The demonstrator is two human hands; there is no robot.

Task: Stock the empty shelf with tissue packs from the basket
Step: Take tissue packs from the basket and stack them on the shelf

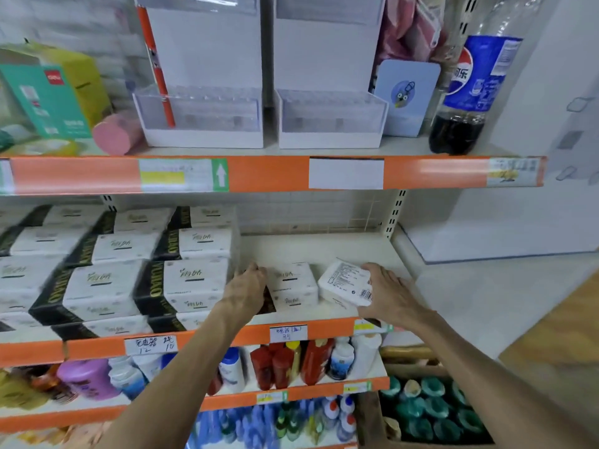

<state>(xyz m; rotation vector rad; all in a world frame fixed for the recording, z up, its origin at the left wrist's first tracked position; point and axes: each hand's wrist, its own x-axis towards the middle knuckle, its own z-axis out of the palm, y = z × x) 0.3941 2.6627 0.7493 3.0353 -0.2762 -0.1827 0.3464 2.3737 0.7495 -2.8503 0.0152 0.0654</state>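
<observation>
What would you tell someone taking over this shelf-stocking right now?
Left hand: grips the upright white plastic-wrapped tissue pack, which stands on the cream metal shelf next to the stacked tissue packs.
Right hand: holds a tilted white barcode-side tissue pack just right of the first, not yet set flat.
Done: the shelf's left part is filled with stacks.
Left: settle these two packs, then fill the bare right part. The basket is out of view.

A shop: orange price-labelled shelf edges (pixel 265 173) above stocked goods
</observation>
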